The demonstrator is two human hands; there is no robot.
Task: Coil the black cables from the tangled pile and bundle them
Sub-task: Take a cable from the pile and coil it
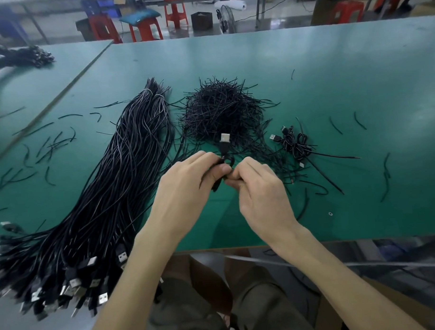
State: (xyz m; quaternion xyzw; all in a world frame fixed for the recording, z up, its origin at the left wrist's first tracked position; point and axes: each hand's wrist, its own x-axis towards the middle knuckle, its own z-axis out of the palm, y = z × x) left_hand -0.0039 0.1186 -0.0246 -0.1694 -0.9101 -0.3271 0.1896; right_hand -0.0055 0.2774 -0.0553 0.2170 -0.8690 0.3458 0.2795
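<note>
Above the green table (332, 86), my left hand (185, 190) grips a coiled black USB cable (223, 152), its silver plug pointing up and away. My right hand (259, 188) pinches the same coil from the right, fingers curled round it. A long sheaf of straight black USB cables (127, 168) lies to the left, plugs toward me at the near left edge. Behind my hands sits a heap of short black tie wires (222, 110). Coiled, tied cables (294, 142) lie to the right.
Loose tie wires (50, 146) are scattered over the table on both sides. Another dark cable pile (20, 58) lies on the adjoining table at far left. Red stools (145, 26) and a fan stand beyond the far edge. The near table edge runs just below my wrists.
</note>
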